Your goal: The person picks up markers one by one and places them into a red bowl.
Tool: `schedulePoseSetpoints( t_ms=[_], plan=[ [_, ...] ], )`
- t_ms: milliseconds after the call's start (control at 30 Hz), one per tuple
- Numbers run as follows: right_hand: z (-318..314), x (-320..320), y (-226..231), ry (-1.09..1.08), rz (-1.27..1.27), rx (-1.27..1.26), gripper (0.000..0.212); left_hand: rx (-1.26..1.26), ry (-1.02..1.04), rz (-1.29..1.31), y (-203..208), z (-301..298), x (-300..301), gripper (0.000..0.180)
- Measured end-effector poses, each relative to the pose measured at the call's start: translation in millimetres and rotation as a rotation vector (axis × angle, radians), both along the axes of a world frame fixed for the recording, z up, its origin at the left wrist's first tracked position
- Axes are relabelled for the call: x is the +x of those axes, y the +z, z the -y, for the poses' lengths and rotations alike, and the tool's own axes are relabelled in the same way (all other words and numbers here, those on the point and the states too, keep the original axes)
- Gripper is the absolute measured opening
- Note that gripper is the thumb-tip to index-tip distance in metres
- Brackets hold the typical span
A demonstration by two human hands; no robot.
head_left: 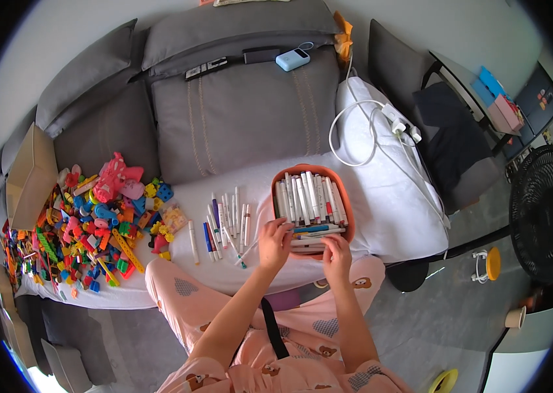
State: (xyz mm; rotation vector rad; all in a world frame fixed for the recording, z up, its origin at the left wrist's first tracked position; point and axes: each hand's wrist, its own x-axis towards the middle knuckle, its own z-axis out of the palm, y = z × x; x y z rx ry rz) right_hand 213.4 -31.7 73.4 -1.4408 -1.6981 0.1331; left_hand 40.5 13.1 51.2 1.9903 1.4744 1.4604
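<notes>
An orange-red basket stands on the white-covered seat in front of me, packed with white-bodied markers lying mostly lengthwise. At its near end several markers lie crosswise, among them a blue one. My left hand is at the basket's near left side, fingers curled together by the ends of the crosswise markers; what they hold is hidden. My right hand reaches over the near rim, its fingertips closed on a white marker. Left of the basket, several loose markers lie on the cover.
A heap of colourful toy blocks spreads at the left beside a beige box. Grey cushions line the back, with a light-blue power bank on top. A white power strip with cables lies right. A black fan stands far right.
</notes>
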Motion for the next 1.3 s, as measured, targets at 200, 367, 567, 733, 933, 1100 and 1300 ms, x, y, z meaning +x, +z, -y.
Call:
schedulePoseSetpoints(
  t_ms=[200, 367, 567, 733, 933, 1100, 1300],
  plan=[
    [13.1, -88.3, -23.2, 0.266, -0.13, -0.171, 0.02, -0.245, 0.119, -0.184, -51.9, 34.3, -69.3, 0.016],
    [11.0, -145.9, -70.2, 0.223, 0.068, -0.438, 0.028, -0.277, 0.217, -0.041, -66.7, 55.2, -107.9, 0.015],
    [2.9, -163.2, -89.7, 0.163, 0.259, -0.625, 0.026, -0.541, 0.15, -0.091, -70.0, 52.0, -124.1, 0.024],
    [15.5, -144.0, -87.8, 0.209, 0.12, -0.401, 0.024, -0.572, 0.217, -0.2, -80.5, 50.9, -119.2, 0.019],
    [10.0, -87.0, -11.4, 0.229, 0.012, -0.003, 0.03, -0.433, 0.301, 0.211, -39.1, 38.8, -85.9, 0.043],
    [-0.4, -14.0, 10.3, -0.004, 0.203, 0.069, 0.027, -0.254, 0.024, 0.192, 5.2, -4.7, -27.8, 0.024],
    [-4.9, 15.4, -11.3, -0.034, 0.171, -0.053, 0.032, -0.202, -0.368, -0.113, 7.4, -25.3, 30.1, 0.028]
  ],
)
